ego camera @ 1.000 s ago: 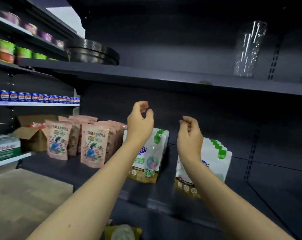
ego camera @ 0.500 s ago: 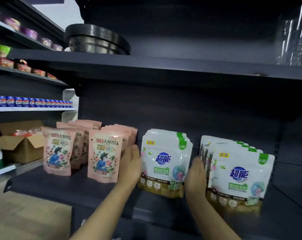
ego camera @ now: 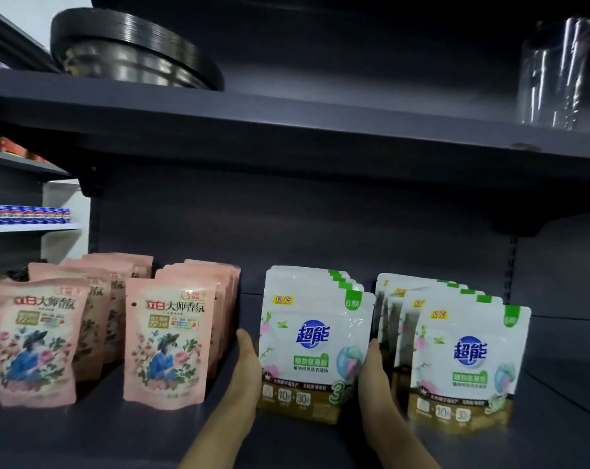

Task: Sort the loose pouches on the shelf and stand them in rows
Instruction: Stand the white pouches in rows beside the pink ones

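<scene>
Presently the left row of white pouches [ego camera: 314, 343] is found upright on the shelf [ego camera: 100, 431], running front to back. It is bracketed by the left hand [ego camera: 249, 360], fingers straight against its flank, and the right hand [ego camera: 375, 370], whose finger curl cannot be told.

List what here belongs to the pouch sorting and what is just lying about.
Job in hand:
white pouches, two rows
pink pouches
left hand and right hand, either side of the left white row
shelf

Lying about:
black round stack
clear cups
blue cans
</scene>
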Motion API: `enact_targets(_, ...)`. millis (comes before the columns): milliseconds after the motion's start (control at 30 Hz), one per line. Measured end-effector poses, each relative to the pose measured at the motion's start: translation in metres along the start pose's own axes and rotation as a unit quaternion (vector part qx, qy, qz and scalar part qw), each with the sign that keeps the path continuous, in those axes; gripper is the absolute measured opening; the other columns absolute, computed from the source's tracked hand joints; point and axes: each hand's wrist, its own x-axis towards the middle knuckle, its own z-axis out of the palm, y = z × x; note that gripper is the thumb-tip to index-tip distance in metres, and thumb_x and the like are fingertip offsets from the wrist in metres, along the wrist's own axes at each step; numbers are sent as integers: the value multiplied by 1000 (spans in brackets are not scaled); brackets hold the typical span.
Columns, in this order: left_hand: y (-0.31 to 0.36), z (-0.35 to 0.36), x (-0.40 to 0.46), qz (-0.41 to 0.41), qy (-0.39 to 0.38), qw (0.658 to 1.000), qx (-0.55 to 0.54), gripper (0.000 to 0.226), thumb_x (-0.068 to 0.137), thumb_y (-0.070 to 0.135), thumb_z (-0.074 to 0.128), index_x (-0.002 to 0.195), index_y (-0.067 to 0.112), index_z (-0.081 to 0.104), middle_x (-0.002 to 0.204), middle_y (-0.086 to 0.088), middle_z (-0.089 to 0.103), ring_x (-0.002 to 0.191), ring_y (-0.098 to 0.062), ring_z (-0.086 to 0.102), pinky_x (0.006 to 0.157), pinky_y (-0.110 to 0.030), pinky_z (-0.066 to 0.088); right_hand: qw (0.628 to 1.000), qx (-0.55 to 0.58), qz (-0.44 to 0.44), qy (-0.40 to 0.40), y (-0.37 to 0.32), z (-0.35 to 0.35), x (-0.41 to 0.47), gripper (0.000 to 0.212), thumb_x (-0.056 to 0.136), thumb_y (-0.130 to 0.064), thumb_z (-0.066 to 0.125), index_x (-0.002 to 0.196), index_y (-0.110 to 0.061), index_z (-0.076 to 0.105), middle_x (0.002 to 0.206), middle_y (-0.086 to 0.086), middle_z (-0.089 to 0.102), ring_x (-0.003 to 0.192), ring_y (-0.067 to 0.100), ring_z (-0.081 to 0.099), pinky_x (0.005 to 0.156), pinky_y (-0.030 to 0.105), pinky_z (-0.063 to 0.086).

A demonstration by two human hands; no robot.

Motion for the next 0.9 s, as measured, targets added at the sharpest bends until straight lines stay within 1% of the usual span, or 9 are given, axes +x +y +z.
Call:
enact_targets(133,-9,-2,10,0,-17,1000,20,64,95,58,10,78,26,62,51,1,69,64,-17,65,63,-28,48,1000,-8,-5,-11,1,-1,-1,47,95,-51,35,96,-16,67,103,17,71,96,34,67,90,44,53)
enact_targets(333,-8,1,1,23,-3,999,49,54,99,50,15,77,29,60,46,7,67,67,-14,62,63,-25,47,999,-1,-2,-36,1,-3,1,51,96,-51,33,108,-15,66,103,14,72,96,33,68,95,49,50)
enact_targets(433,-5,0,-3,42,12,996,77,56,98,52,16,78,29,63,50,8,68,61,-11,66,61,-25,46,999,10,-5,-35,-4,-6,1,51,96,-51,31,101,-16,67,96,12,72,87,29,68,82,41,55)
enact_targets(500,1,3,-13,91,30,991,95,54,99,49,17,82,28,64,58,9,68,61,-2,64,60,-20,45,1000,17,-6,-20,-13,-6,-1,56,89,-60,34,99,-17,68,97,9,73,86,27,68,77,37,55)
enact_targets(600,21,16,-35,225,91,963,117,38,102,32,24,77,27,52,70,12,58,53,19,57,45,0,39,992,-29,-106,57,-29,0,-10,54,87,-58,36,114,-19,62,117,3,65,106,23,60,91,39,49)
enact_targets(667,37,24,-42,306,137,931,141,29,101,31,28,96,25,56,90,13,59,69,21,55,56,2,39,958,-76,-251,116,-48,8,-27,43,96,-41,32,123,-19,58,125,2,60,117,21,53,101,38,41)
enact_targets(733,50,28,-43,373,174,894,178,35,100,33,31,128,23,50,117,13,53,99,13,48,80,-2,34,920,-112,-355,121,-64,15,-43,41,99,-31,26,126,-19,55,127,0,58,119,18,50,99,31,37)
enact_targets(800,61,30,-44,421,190,867,187,38,100,32,33,134,22,45,131,10,50,117,-1,45,95,-15,34,897,-126,-413,95,-75,24,-50,41,100,-27,24,128,-20,53,126,-5,57,114,9,48,94,24,34)
enact_targets(900,78,28,-48,473,189,843,176,35,100,26,35,131,18,49,132,8,52,119,-2,45,95,-13,35,884,-145,-441,53,-80,36,-51,40,101,-25,24,130,-20,51,118,-14,51,109,1,42,92,19,29)
